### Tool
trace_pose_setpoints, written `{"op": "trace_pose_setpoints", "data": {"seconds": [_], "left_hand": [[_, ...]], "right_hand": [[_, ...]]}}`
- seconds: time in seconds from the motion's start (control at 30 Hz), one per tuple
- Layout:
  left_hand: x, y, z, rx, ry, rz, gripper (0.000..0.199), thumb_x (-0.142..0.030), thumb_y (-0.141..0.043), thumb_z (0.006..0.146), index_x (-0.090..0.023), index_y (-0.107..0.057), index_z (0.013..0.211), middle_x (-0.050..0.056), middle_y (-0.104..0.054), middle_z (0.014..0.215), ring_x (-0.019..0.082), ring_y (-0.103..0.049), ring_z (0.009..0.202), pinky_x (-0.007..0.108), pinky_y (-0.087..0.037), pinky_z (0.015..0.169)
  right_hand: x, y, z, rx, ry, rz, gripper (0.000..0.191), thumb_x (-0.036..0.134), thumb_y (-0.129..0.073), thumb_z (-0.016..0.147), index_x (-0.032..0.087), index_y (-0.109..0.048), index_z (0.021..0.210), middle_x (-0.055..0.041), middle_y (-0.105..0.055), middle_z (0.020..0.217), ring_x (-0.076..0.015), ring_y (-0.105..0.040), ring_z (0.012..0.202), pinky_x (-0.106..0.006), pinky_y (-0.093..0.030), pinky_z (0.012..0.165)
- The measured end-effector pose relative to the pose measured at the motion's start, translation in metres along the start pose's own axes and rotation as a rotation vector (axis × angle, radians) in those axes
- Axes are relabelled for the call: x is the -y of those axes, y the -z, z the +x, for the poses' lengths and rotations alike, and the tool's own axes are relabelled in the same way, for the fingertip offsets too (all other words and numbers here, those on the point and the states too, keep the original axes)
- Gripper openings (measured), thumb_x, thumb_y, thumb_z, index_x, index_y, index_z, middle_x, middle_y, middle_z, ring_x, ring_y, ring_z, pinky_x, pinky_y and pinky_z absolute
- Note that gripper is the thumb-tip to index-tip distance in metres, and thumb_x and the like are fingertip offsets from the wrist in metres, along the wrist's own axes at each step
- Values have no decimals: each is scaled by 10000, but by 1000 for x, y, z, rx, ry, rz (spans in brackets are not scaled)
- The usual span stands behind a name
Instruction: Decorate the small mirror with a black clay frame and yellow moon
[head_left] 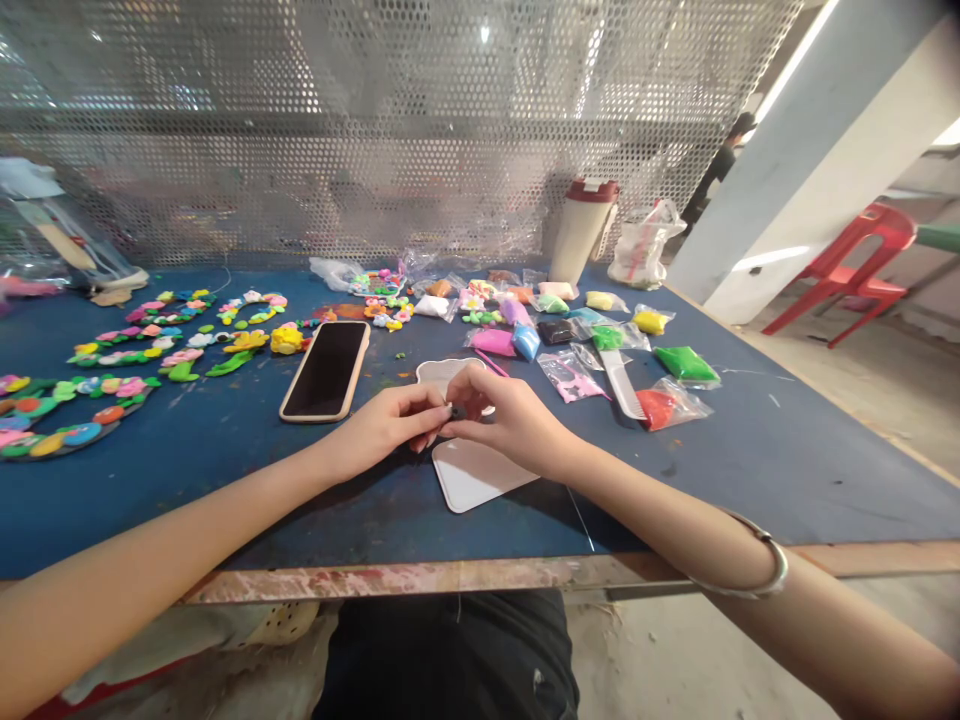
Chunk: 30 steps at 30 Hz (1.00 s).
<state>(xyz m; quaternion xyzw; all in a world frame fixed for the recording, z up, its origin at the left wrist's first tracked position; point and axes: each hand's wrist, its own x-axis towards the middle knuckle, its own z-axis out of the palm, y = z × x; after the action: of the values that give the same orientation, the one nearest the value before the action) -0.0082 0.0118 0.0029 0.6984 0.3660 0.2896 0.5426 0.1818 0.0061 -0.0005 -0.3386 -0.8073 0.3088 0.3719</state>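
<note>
My left hand (390, 425) and my right hand (510, 410) meet above the blue table, their fingertips pinching a small dark clay piece (457, 412) between them. Under the hands lie a white plastic clay board (472, 475) and a second white board (439, 373), partly covered by my right hand. A black smartphone in a tan case (325, 372) rests face up to the left of my left hand. A thin pink modelling tool (491, 362) lies just beyond my right hand.
Colourful clay flower garlands (120, 345) cover the table's left side. Several bagged clay colours (600, 345) and a white comb (619, 385) lie to the right. A perforated metal screen (375, 130) stands behind a bottle (581, 230). A person (720, 170) stands beyond it, near a red chair (847, 270).
</note>
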Motion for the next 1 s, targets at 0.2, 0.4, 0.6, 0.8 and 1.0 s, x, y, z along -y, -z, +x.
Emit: {"op": "trace_pose_setpoints", "data": {"seconds": [0.2,0.4,0.6,0.8,1.0], "left_hand": [[-2,3,-1,-247,-84,-58,240,-346,-519,898,-164,-533,742,-37,-489,636,96,-459,575,216,-379,563],[4,6,1,-373,-135,-94,110,-276,-488,895,-177,-534,882,-22,-501,752,103,-483,628,227,-401,575],[6,1,-3,-280,-141,-13,114,-168,-546,832,-179,-584,939,-8,-544,833,116,-525,711,243,-425,670],[-1,-15,-11,-74,-173,50,212,-129,-525,842,-199,-570,1037,16,-565,993,152,-567,956,267,-467,840],[-4,-26,-14,-51,-284,458,123,-236,-509,933,-216,-566,1040,-8,-658,945,127,-637,807,239,-480,752]], "right_hand": [[-2,-1,2,-8,-3,46,100,114,-569,823,184,-524,879,-17,-601,853,-136,-585,782,-278,-484,717],[-9,-2,3,-75,-61,97,210,72,-454,836,191,-563,971,-46,-638,977,-150,-609,924,-282,-487,767],[-21,2,4,-259,-215,161,244,362,-480,903,171,-567,779,12,-593,639,-93,-507,530,-217,-395,508],[-21,6,6,-393,-213,246,163,321,-595,825,170,-607,763,12,-605,677,-102,-531,617,-235,-423,593],[-23,8,9,-461,-192,394,214,249,-658,724,184,-633,925,-55,-682,983,-164,-637,927,-321,-485,854]]}}
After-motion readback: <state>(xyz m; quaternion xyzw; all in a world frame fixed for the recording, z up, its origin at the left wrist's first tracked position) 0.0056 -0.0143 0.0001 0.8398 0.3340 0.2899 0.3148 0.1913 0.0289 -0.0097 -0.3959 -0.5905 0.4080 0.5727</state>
